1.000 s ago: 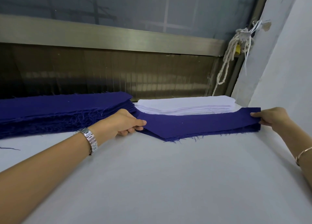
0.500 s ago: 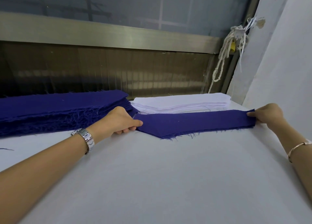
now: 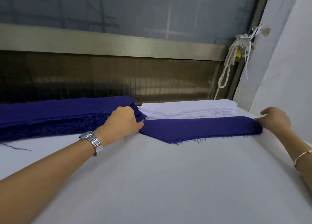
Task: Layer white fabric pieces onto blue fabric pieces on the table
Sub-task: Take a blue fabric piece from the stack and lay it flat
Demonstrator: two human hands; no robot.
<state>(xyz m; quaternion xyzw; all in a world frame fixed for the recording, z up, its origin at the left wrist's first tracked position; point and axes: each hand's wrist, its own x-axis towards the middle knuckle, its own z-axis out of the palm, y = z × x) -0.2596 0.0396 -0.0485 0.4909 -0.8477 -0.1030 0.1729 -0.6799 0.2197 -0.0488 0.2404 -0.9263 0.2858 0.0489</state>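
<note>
Right, left to right. The blue stack (image 3: pixel 59 112) runs along the far left of the worktop (image 3: pixel 168 181). It is woven cloth in many plies, with heavily frayed, hairy cut edges. One loose thread (image 3: pixel 16 148) lies in front of it.

The left grip (image 3: pixel 125 121), with a steel watch (image 3: pixel 92 140) on the wrist, sits knuckles-up between that stack and the single blue piece (image 3: pixel 194 127). Its fingers are curled and pinch the piece's left tip.

The blue piece lies flat on the worktop with its long axis left-right. It is a long strip with an angled left end, and short threads fray along the near edge.

The white stack (image 3: pixel 189 108) lies directly behind the blue piece, touching or nearly touching it, and its long axis is parallel. The sheets are thin and smooth with clean cut edges and a similar angled outline.

The right grip (image 3: pixel 275 119), with a bangle (image 3: pixel 302 157) on the wrist, is loose. The thumb is lifted and straight fingers rest on the piece's right end, which looks slightly rolled under. A rope (image 3: pixel 231 63) hangs in the far corner.

My read on the key relation: the next white sheet lies just beyond both grips, on the far side of the blue piece. Each grip sits near its own end of the stack, so neither is clearly closer. Taking the top sheet by both ends and drawing it straight toward the person should line it up with no rotation. The thin plies may cling, so two sheets could lift at once.
</note>
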